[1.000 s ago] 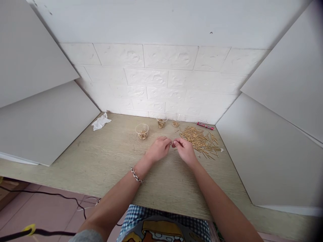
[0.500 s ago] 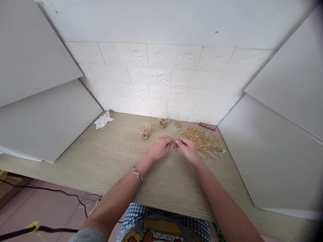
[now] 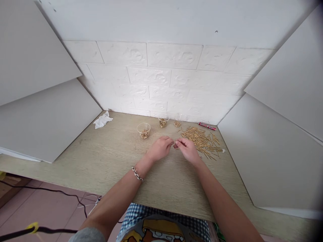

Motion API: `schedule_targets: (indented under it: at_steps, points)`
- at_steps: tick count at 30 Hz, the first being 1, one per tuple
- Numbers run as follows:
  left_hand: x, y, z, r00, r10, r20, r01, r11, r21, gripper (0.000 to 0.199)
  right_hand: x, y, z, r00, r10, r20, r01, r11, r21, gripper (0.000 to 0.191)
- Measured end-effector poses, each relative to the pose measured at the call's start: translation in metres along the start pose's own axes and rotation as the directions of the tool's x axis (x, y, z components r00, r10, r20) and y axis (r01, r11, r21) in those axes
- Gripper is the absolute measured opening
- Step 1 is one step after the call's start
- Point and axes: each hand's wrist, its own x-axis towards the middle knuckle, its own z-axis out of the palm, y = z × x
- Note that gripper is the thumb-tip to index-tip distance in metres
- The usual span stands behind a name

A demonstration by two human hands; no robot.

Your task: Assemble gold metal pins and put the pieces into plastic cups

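My left hand (image 3: 159, 148) and my right hand (image 3: 188, 149) meet fingertip to fingertip just above the table. Both are closed in a pinch around a small brass-coloured piece (image 3: 174, 142), too small and too covered by fingers to make out fully. To the right of my right hand spreads a loose pile of thin brass-coloured rods (image 3: 198, 137). Beyond my left hand stands a clear plastic cup (image 3: 144, 126) with small gold-coloured parts inside. A second clear cup (image 3: 163, 119) and a third small heap of gold-coloured pieces (image 3: 177, 124) sit farther back.
A red pen-like tube (image 3: 207, 126) lies at the back right, and crumpled white tissue (image 3: 103, 120) at the back left. Grey-white panels (image 3: 50, 124) lean along both sides. A white brick-patterned wall (image 3: 161, 77) closes off the back. Black cables (image 3: 55, 191) run below at left.
Both hands stay together in almost the same place, with only slight finger movement. The whole view has shifted by a few pixels.
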Motion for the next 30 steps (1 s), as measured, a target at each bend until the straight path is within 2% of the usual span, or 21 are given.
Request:
schedule_targets:
  at_steps: [8,18,22,30]
  points:
    - [-0.001,0.001,0.002,1.0,0.015,0.019,-0.018,0.985,0.17,0.017,0.0,0.004,0.005,0.999,0.044,-0.031,-0.044,0.999,0.007,0.022]
    - [0.002,0.002,0.001,0.999,-0.04,-0.015,0.041,0.996,0.075,0.022,0.0,0.007,0.015,0.986,0.053,-0.156,-0.046,0.998,0.047,0.024]
    - [0.001,0.002,0.002,0.999,-0.035,-0.021,0.036,0.997,0.062,0.022,-0.001,0.009,0.014,0.984,0.033,-0.173,-0.035,0.999,-0.007,0.023]
    - [0.001,-0.002,0.004,0.999,0.025,0.023,-0.027,0.994,0.104,0.021,-0.001,0.008,0.01,0.991,-0.021,-0.135,-0.007,0.979,-0.204,0.018]
